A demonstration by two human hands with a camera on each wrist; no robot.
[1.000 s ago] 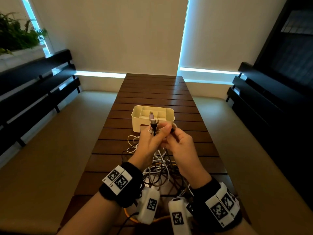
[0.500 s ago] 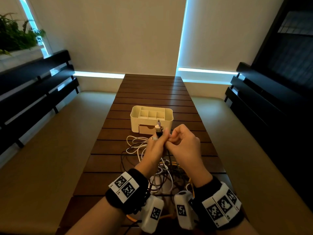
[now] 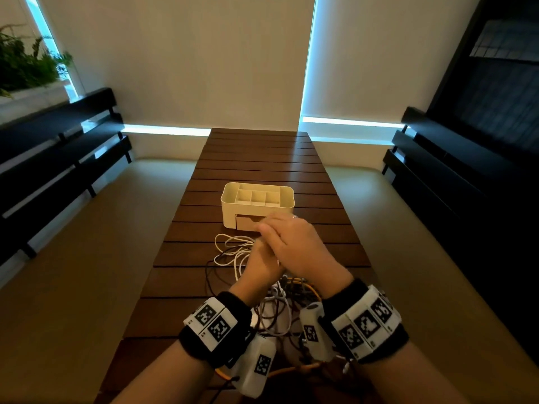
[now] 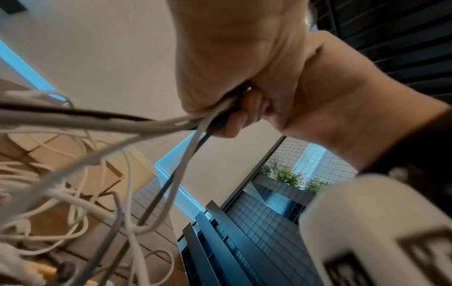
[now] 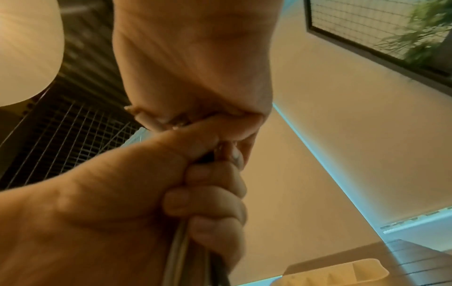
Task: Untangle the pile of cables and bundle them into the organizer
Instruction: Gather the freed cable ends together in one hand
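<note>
Slatted wooden table [image 3: 259,158]: cream organizer [image 3: 233,209], tangled cables [image 3: 230,252]
</note>
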